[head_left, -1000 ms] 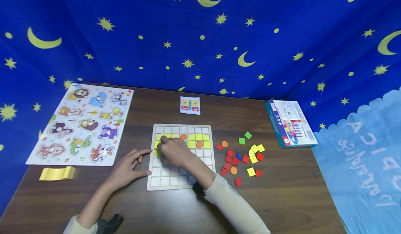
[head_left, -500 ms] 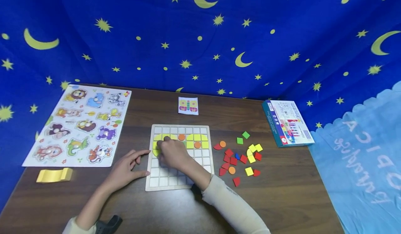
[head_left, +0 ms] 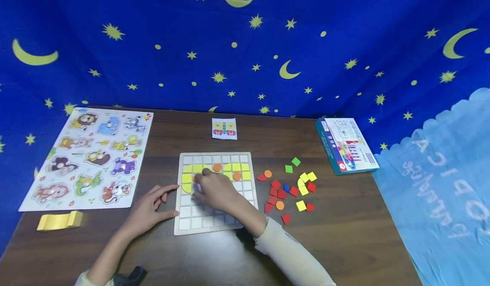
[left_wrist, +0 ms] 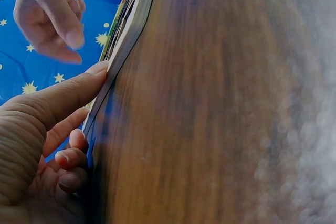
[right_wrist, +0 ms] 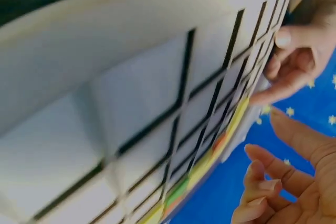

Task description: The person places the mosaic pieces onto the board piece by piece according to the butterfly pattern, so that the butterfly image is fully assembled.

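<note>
A square wooden grid board [head_left: 208, 223] lies on the table with yellow pieces along its upper rows. Three orange discs show among them; one orange disc [head_left: 196, 178] is partly covered by my right hand [head_left: 217, 191]. That hand hovers over the board's middle, and the right wrist view shows its loosely bent fingers [right_wrist: 278, 169] with nothing between them. My left hand [head_left: 149, 210] touches the board's left edge with thumb and index fingertip. In the left wrist view its thumb [left_wrist: 73, 95] rests against the wooden rim, and the other fingers curl loosely.
Loose red pieces [head_left: 281, 194], yellow pieces [head_left: 301, 205], green squares [head_left: 289, 169] and orange discs lie right of the board. A butterfly pattern card [head_left: 224, 129] is behind it. An animal puzzle [head_left: 88, 162] and a yellow block [head_left: 60, 221] are left; a box [head_left: 347, 145] is back right.
My right hand has drawn slightly back from the yellow pieces, and an orange disc now shows beside its fingers. The left hand stays at the board's edge. The head view has shifted a little.
</note>
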The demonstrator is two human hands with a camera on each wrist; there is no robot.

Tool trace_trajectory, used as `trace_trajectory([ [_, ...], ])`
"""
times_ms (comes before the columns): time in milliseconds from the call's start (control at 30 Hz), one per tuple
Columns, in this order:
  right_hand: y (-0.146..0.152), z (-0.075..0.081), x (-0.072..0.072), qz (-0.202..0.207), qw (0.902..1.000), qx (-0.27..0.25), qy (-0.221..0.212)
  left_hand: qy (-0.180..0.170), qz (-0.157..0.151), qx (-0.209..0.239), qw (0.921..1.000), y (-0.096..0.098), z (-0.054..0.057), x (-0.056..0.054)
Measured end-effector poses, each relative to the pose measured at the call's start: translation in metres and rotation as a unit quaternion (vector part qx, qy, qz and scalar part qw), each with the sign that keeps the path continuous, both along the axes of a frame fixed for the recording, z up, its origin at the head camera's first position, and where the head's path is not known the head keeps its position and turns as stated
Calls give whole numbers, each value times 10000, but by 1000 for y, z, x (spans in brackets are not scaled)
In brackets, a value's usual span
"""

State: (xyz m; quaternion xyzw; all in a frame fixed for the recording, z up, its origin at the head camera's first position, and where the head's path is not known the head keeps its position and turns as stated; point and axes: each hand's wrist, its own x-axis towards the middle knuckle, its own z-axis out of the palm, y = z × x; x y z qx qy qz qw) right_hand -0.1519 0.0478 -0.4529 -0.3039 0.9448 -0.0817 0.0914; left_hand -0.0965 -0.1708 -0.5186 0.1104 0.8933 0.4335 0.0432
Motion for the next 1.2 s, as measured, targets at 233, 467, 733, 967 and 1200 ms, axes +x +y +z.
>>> trace_trajectory([
  [233, 54, 9, -1, -344, 9994, 29, -87, -104, 13, -85, 9999, -3, 4, 1],
  [467, 120, 8, -3, -1166, 9931, -80, 127, -211, 0, -188, 9996, -4, 6, -2],
  [733, 188, 3, 3, -1878, 9819, -161, 166, -250, -31, -115, 9996, 0, 4, -2],
  [967, 236, -2, 14, -2561, 9665, -174, 100, -228, -8, -54, 9997, 1, 3, -2],
  [1200, 260, -7, 25, -2854, 9582, 24, 173, -242, 27, -116, 9996, 1, 3, -3],
])
